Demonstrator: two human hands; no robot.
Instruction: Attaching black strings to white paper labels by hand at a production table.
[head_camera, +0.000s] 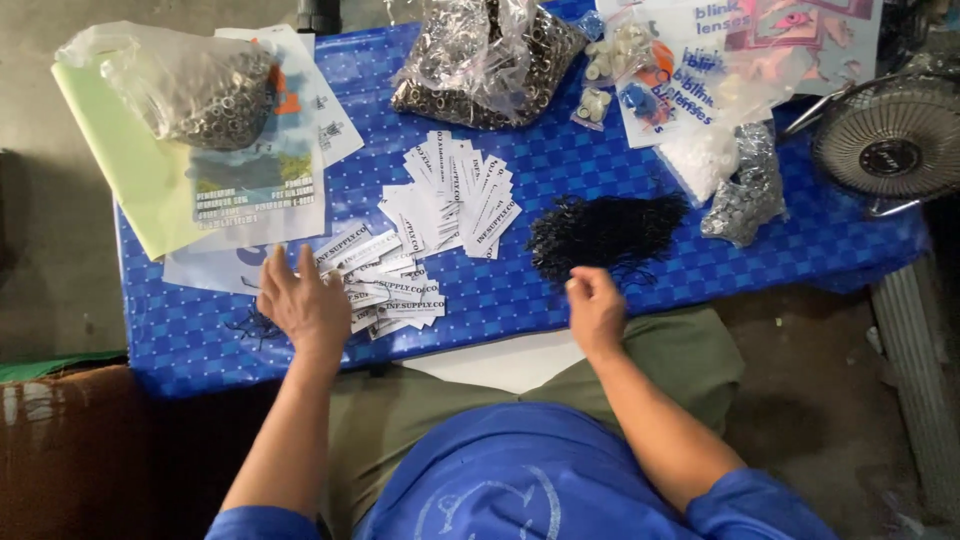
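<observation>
My left hand (305, 305) lies flat with fingers spread on a loose pile of white printed paper tags (385, 285) near the front of the blue checked table (600, 170). A second, fanned pile of the same tags (455, 200) lies further back. My right hand (595, 305) has its fingers pinched together just below a heap of black strings (605, 235); whether it holds a thin string I cannot tell. A few black strings (250, 322) lie by my left hand.
Clear bags of metal eyelets sit at the back left (195, 90) and back centre (485, 55). Papers (250, 190), small bags of white and silver parts (735, 170) and a fan (890, 140) at the right edge surround the work spot.
</observation>
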